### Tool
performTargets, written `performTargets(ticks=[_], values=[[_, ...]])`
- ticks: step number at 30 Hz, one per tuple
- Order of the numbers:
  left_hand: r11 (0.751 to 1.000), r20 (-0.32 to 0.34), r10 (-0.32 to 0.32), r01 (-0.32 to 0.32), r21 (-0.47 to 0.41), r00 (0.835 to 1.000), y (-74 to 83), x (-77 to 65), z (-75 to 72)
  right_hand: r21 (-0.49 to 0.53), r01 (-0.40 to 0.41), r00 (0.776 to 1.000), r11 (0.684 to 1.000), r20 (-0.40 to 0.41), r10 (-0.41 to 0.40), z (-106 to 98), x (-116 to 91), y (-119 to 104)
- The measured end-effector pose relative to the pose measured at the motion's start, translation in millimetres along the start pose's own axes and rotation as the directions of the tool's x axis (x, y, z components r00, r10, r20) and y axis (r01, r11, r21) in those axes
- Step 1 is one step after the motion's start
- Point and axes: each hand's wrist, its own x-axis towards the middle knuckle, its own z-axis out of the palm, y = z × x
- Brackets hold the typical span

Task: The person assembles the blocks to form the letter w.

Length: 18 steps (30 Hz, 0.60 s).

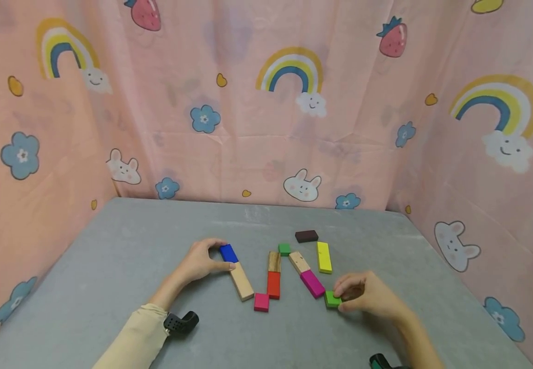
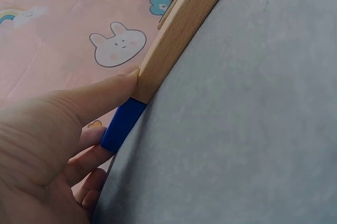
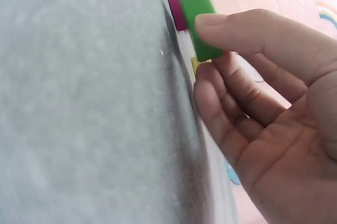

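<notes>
My left hand (image 1: 203, 261) spans a short blue block (image 1: 228, 253), fingers at its far end and thumb where it meets a long plain wooden block (image 1: 242, 282). In the left wrist view the thumb rests on the wooden block (image 2: 168, 40), just past the blue block (image 2: 124, 124). My right hand (image 1: 369, 294) pinches a bright green block (image 1: 333, 299) between thumb and fingers. That block lies by the near end of a magenta block (image 1: 312, 284), which continues a light wooden block (image 1: 299, 262). In the right wrist view the green block (image 3: 199, 24) partly covers the magenta one.
Between the hands, a red block (image 1: 273, 285) joins a grained wooden block (image 1: 274, 261), with a pink block (image 1: 261, 302) at the near end and a darker green block (image 1: 284, 249) beyond. A yellow block (image 1: 324, 257) and dark brown block (image 1: 306, 236) lie farther right on the grey table (image 1: 156, 230).
</notes>
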Motion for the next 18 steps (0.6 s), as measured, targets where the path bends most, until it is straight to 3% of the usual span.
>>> performTargets(ticks=[7, 18], values=[[1.000, 0.003, -0.003, 0.003, -0.009, 1.000, -1.2, 0.7, 0.9, -0.086, -0.006, 1.000, 0.996, 0.002, 0.006, 2.5, 1.8, -1.7], [1.000, 0.004, 0.001, -0.001, -0.006, 1.000, -1.8, 1.2, 0.9, -0.085, 0.019, 1.000, 0.996, -0.003, -0.019, 4.2, 0.7, -0.8]])
